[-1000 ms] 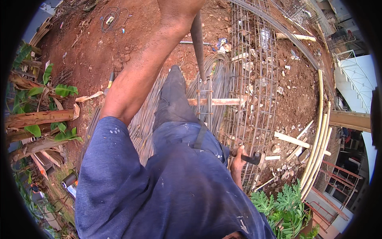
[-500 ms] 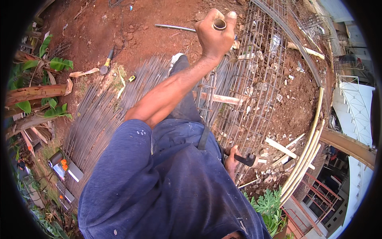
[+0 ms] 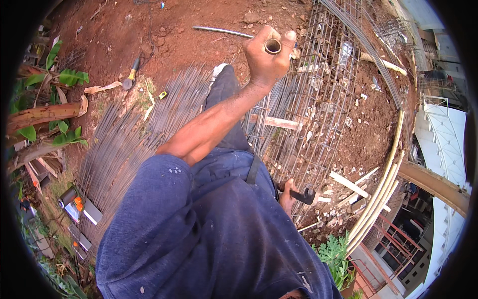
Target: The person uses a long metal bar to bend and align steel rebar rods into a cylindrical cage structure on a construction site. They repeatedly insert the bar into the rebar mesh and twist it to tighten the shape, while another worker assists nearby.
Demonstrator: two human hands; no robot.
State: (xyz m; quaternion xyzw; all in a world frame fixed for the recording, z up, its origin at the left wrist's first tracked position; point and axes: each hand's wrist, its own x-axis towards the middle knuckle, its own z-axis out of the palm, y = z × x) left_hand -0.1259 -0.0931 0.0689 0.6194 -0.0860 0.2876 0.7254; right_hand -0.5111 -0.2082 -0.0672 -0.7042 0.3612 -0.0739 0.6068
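My left hand is closed in a fist around a hollow metal pipe, held out in front with its round open end facing up. The pipe's lower part is hidden below the fist. Beside my right hip, my right hand grips a dark bar tool with a forked, hook-like end. Its other end is out of sight behind my hand and shirt. Long rebar cages lie just right of my leg. A thin grey rod on the soil runs toward my left fist; their connection is unclear.
Loose steel rods spread across the left ground, with an angle grinder and a yellow tape measure beyond. Pale poles curve along the right. Banana stems stand left; wood scraps and rubble lie right.
My left fist has come down slightly with the pipe, nearer to me. The tool in my right hand has turned a little, showing more of its forked end. The view has shifted slightly.
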